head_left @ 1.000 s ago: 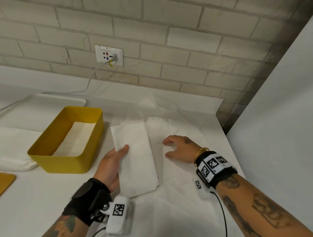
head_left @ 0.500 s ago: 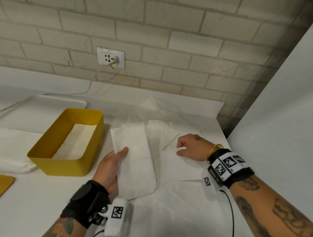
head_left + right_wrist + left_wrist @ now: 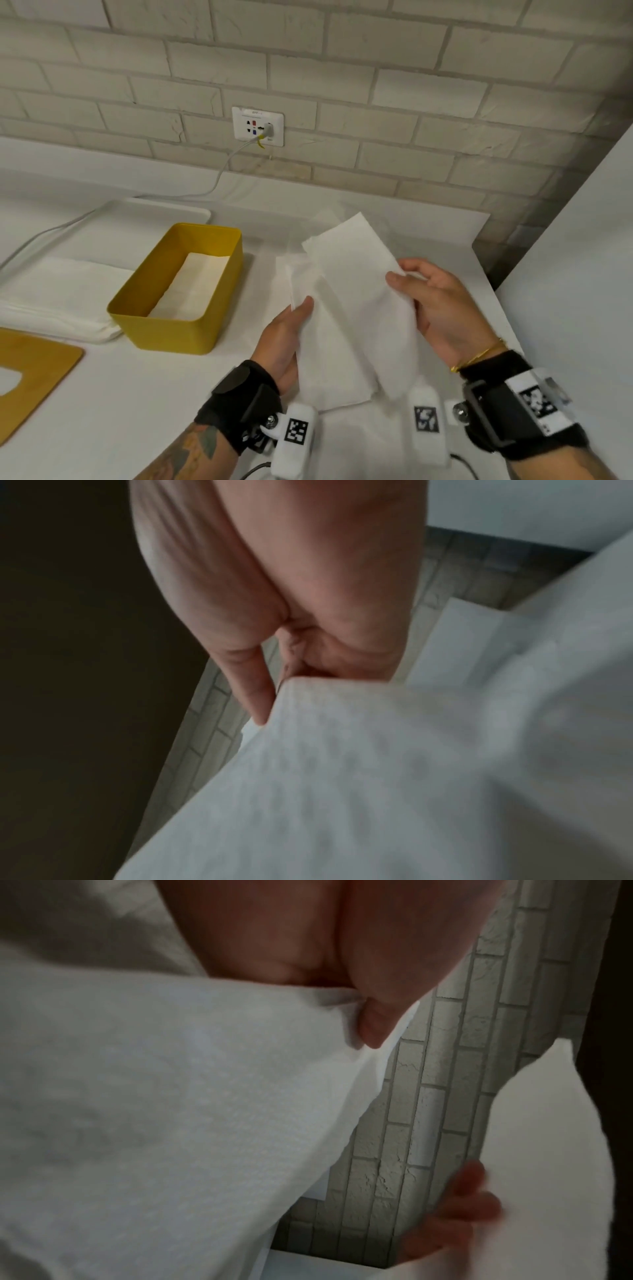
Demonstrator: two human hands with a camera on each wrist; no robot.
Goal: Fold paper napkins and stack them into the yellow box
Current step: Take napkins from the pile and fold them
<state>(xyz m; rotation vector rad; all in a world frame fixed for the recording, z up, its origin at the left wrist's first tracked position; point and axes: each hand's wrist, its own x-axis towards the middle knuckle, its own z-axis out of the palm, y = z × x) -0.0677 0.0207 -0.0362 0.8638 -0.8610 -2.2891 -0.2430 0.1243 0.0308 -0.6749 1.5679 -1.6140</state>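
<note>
A yellow box (image 3: 164,329) stands on the white counter to the left, with a folded white napkin (image 3: 191,287) flat on its bottom. My left hand (image 3: 291,329) pinches the left edge of a folded napkin (image 3: 329,356), thumb on top. My right hand (image 3: 428,301) holds a second folded napkin (image 3: 363,291) lifted above the counter, thumb on its front and fingers behind. The two napkins overlap between my hands. The left wrist view shows my left thumb (image 3: 377,1026) pressed on white paper (image 3: 171,1096). In the right wrist view, paper (image 3: 377,777) fills the frame below my right hand's fingers (image 3: 253,685).
A stack of white napkins (image 3: 54,301) lies left of the box. A wooden board (image 3: 30,377) sits at the front left. A white tray (image 3: 150,216) is behind the box. The brick wall has a socket (image 3: 257,126) with a cable. A white panel (image 3: 582,274) stands at the right.
My right hand took a napkin from the counter and raised it toward the left hand. My left hand keeps its hold on its napkin, now lifted slightly.
</note>
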